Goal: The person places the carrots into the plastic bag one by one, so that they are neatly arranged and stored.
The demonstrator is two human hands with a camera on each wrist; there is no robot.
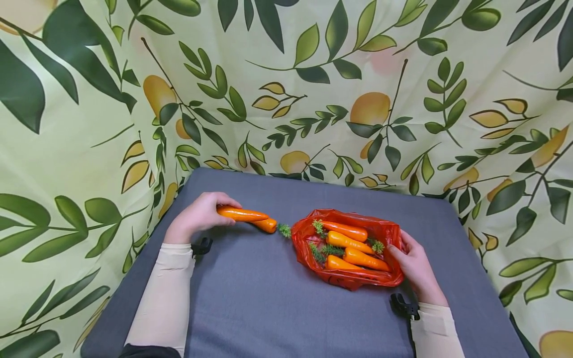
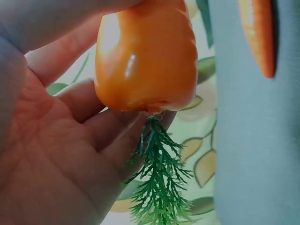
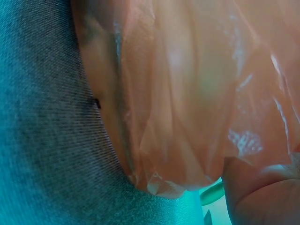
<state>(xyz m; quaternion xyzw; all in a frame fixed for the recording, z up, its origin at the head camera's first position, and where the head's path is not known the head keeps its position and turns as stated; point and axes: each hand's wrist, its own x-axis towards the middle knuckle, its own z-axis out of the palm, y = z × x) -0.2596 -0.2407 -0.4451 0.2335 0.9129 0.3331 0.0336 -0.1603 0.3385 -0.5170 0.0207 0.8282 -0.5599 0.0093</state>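
Left of centre, carrot (image 1: pixel 241 214) pinched in left hand (image 1: pixel 203 214) between thumb and fingers; presumably light, stiff, slick, best gripped near thick end. Right of centre, red bag (image 1: pixel 344 281) pinched by right hand (image 1: pixel 417 264).

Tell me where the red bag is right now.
In the head view, the red bag sits on the grey table right of centre, its right side held by the right hand, with carrots inside.

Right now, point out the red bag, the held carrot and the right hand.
Red bag (image 1: pixel 349 280): head view, on its near wall below the opening.
Held carrot (image 2: pixel 146 65): left wrist view, on its thick orange body above the greens.
Right hand (image 1: pixel 416 265): head view, on the middle of the hand.
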